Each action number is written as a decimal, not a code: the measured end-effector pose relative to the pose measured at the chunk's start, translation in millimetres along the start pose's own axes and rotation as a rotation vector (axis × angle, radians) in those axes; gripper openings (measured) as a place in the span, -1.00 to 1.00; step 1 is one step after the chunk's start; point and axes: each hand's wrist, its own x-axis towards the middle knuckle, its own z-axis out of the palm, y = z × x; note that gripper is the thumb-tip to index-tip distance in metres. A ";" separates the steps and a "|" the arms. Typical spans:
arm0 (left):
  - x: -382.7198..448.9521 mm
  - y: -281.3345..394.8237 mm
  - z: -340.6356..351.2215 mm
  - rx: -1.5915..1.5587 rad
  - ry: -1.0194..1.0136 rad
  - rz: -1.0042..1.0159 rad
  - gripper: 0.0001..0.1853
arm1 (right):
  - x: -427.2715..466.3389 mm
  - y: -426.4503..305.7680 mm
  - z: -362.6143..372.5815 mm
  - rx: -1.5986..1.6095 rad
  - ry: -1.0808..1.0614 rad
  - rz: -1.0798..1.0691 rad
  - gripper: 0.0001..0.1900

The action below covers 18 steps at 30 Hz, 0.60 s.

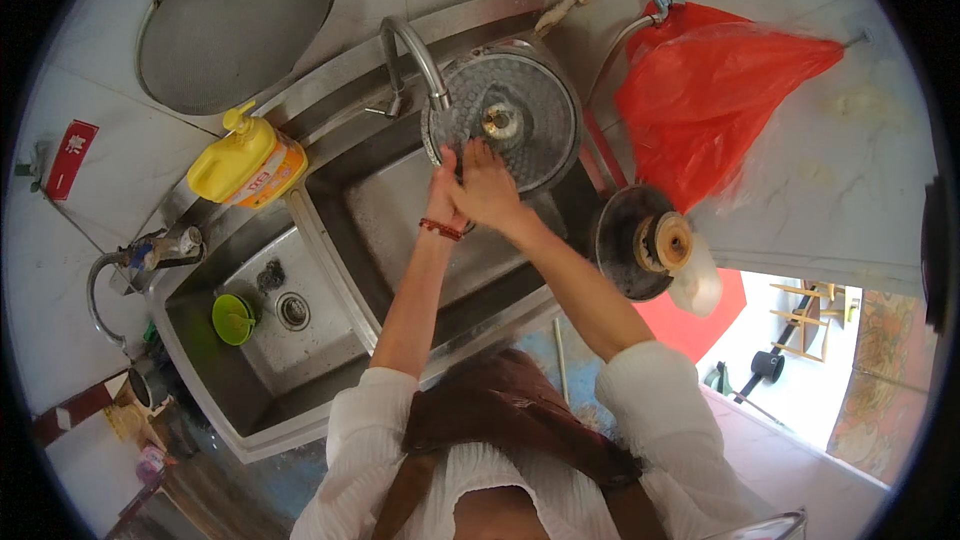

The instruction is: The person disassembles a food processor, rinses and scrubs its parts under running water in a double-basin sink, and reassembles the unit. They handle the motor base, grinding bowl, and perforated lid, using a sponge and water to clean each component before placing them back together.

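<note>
My left hand (442,199), with a red bead bracelet (441,229) on the wrist, meets my right hand (489,184) over the large basin (375,199) of a stainless steel sink. The palms face each other and are hidden; no object shows between them. My right fingers are straight and close together. Just above the fingertips curves the spout of a steel faucet (416,52); I cannot tell whether water runs. Behind the hands, a round grey metal piece (544,131) with a dimpled face and rusty centre sits across the basin's back right part.
A yellow pump bottle (251,165) stands on the back ledge. The smaller basin (315,345) holds a green cup (233,320) and a dark scrubber (271,276). To the right are a dark lid (619,240) with a worn knob and a hanging red plastic bag (697,90). A round mesh strainer (236,26) hangs at the wall.
</note>
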 end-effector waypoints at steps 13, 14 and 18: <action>-9.1 4.3 10.5 -0.063 0.174 -0.137 -0.64 | -40.4 -2.4 15.3 -0.148 0.061 -0.216 -0.24; -16.7 7.0 3.8 -0.058 0.099 -0.110 -0.63 | -33.5 -35.0 -24.9 0.042 -0.065 -0.169 -0.17; -8.6 -9.4 4.3 -0.093 0.125 -0.056 -0.56 | 4.4 13.8 1.3 -0.002 -0.054 0.063 -0.16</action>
